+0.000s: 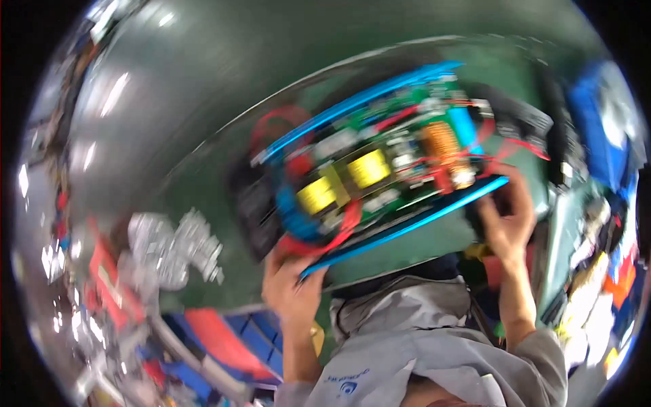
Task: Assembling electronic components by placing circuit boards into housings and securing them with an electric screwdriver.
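Observation:
A power inverter's open blue metal casing (407,227) lies tilted across the bench in front of me, blurred by motion. Inside it shows a green circuit board (390,197) with two yellow-wrapped transformers (368,168) and a copper coil (444,144). Red wires (349,227) loop out at both ends. Closed round the near left corner is my left hand (295,285). My right hand (508,214) grips the near right corner, its fingertips partly hidden by the casing. Dark end pieces (252,207) sit beside the casing's ends, the left one close to my left hand.
Crumpled clear plastic bags (169,247) lie on the green bench top (420,247) at left. A red item (112,281) is beside them. Blue material (600,125) stands at the far right. A large grey metallic surface (325,41) fills the far side.

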Demonstrator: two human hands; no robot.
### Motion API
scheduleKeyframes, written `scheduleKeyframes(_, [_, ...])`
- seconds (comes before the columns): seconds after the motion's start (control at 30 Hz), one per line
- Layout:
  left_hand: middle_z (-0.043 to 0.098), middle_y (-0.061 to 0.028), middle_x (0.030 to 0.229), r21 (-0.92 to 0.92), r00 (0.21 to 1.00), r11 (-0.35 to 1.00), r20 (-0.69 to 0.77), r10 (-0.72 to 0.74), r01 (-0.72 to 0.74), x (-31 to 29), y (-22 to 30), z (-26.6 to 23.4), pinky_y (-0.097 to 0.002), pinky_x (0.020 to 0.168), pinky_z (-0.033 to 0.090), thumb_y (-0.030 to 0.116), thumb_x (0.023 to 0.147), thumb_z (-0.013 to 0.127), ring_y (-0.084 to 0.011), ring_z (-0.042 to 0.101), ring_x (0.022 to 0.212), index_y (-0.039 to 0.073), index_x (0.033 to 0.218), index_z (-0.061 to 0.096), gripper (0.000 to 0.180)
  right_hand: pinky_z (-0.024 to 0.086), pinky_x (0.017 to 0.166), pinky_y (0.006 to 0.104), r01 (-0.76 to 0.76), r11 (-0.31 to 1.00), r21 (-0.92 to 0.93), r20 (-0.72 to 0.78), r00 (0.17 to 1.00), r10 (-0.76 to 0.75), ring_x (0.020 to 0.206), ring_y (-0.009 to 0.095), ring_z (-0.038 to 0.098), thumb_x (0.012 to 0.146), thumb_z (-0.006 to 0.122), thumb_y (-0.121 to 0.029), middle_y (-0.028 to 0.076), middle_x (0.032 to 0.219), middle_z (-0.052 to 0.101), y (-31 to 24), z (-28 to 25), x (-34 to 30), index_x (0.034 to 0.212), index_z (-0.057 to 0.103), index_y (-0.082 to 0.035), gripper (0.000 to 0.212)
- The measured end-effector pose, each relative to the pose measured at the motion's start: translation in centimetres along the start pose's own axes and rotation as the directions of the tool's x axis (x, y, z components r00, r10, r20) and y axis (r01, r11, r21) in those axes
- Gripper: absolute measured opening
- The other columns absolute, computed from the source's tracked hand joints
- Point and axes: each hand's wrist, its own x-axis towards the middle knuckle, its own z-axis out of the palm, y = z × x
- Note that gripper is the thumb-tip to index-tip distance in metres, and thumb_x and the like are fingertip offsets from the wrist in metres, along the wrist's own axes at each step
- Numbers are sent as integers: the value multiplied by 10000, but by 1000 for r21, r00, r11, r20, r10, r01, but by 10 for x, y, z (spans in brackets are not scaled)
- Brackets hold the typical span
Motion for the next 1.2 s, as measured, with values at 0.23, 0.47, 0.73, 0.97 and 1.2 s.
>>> scheduleKeyframes(0.23, [731,-106,1062,-136,983,985,162,-83,106,16,21,-14,-314,800,543,87,772,887,-226,697,971,61,1011,755,274,465,793,201,140,981,132,-158,980,-119,936,64,617,994,675,-39,22,1082,699,22,10,7,1406,553,-36,430])
scheduleKeyframes(0.47, [730,-75,1015,39,966,980,-181,-187,197,13,-39,-97,-302,783,549,92,863,807,-187,706,868,65,1030,744,181,435,736,198,124,992,-30,-142,982,-127,838,48,558,996,693,-110,-2,962,657,14,6,8,1406,586,-74,425])
scheduleKeyframes(0.73, [696,-111,1047,389,968,899,-218,-123,202,44,-82,-116,-384,742,531,206,898,766,-263,698,833,65,1059,754,214,457,868,234,296,955,22,-138,947,-290,956,88,572,1018,670,-133,24,1093,653,23,13,13,1433,548,-70,437])
scheduleKeyframes(0.97, [655,-138,1019,451,951,865,-297,-88,221,47,-100,-95,-459,758,538,159,903,715,-376,686,892,70,964,730,109,436,791,221,241,959,150,-192,958,-211,863,65,495,1039,638,-153,-20,1012,586,61,-15,-7,1442,557,-59,421])
scheduleKeyframes(1.2, [634,-162,1028,491,944,851,-329,-17,187,42,-105,-111,-488,724,540,97,915,661,-405,670,847,32,995,620,112,451,836,226,258,966,32,-251,937,-242,950,77,543,1034,639,-135,21,1250,653,51,-13,-45,1376,606,-34,358])
